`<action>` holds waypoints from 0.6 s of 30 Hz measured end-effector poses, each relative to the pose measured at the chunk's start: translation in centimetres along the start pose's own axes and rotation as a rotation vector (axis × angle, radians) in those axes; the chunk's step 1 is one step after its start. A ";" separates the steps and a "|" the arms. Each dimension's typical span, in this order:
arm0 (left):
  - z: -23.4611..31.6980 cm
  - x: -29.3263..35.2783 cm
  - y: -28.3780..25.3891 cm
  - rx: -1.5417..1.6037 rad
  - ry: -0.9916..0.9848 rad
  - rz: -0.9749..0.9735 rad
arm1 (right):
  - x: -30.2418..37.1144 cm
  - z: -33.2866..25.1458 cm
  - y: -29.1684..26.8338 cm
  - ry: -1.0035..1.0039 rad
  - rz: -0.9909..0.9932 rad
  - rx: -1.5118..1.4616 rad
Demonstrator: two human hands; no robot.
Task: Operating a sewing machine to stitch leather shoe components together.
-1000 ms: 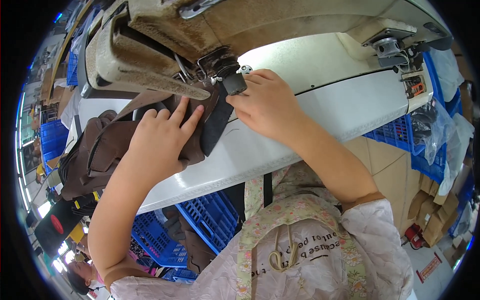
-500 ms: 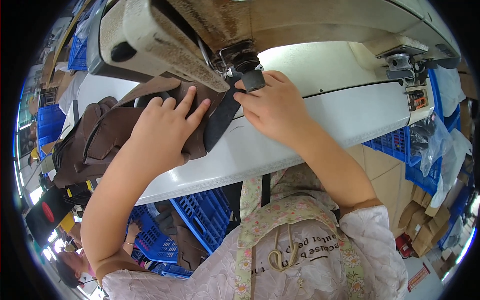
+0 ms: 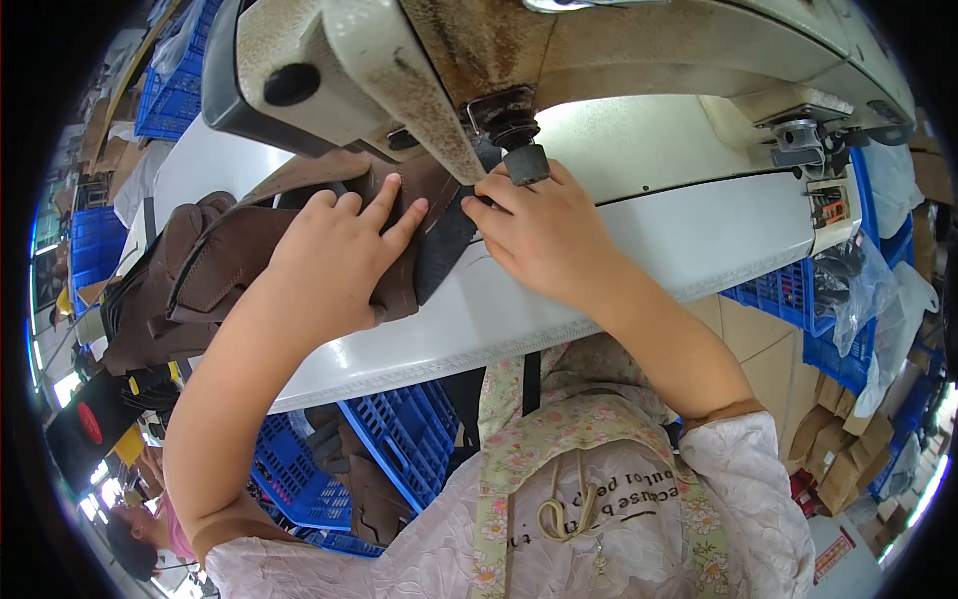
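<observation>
My left hand (image 3: 334, 255) lies flat over a brown leather piece (image 3: 399, 292), index and middle fingers stretched apart and pointing toward the sewing machine (image 3: 639, 55). A black strip (image 3: 445, 248) runs along the right edge of the leather. My right hand (image 3: 544, 232) has its fingers bent at the strip's upper edge, thumb and forefinger pinched close beside the machine's dark round knob (image 3: 526, 163). The machine head hides the needle area and part of the fingertips. More brown leather with stitched seams (image 3: 215, 265) is bunched left of my left hand.
The white table (image 3: 699, 235) has a ruler-marked front edge. Blue crates stand below it (image 3: 404, 439) and at the right (image 3: 783, 290), where plastic bags hang. Cardboard pieces (image 3: 848, 449) lie at the far right. Another person (image 3: 150, 524) is at the lower left.
The machine head appears slightly further right and lower in view. My right fingers have shifted a little along the strip's upper edge; my left hand stays on the leather.
</observation>
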State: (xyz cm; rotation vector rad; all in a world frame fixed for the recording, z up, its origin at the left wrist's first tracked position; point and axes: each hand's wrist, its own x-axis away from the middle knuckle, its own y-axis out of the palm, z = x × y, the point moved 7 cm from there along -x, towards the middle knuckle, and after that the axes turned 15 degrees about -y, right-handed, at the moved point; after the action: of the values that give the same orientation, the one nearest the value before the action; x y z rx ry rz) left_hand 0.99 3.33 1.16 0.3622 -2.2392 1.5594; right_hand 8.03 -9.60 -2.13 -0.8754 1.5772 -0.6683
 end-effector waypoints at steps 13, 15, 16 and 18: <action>1.0 -0.6 0.0 -0.086 -0.004 0.017 | 0.2 1.0 -0.1 0.037 0.010 -0.004; 1.3 -0.8 -0.1 -0.102 -0.021 -0.005 | 0.1 1.1 -0.3 0.036 0.009 -0.022; 1.3 -0.8 0.0 -0.115 -0.037 -0.026 | 0.0 1.1 -0.2 0.041 -0.003 -0.032; 1.4 -1.0 -0.3 -0.109 -0.038 -0.018 | 0.0 1.2 -0.4 0.046 -0.010 -0.039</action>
State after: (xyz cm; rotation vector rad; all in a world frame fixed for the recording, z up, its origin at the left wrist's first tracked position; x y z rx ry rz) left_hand 1.75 1.90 0.57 0.3827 -2.3313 1.4253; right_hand 9.32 -9.72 -2.04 -0.9034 1.6327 -0.6705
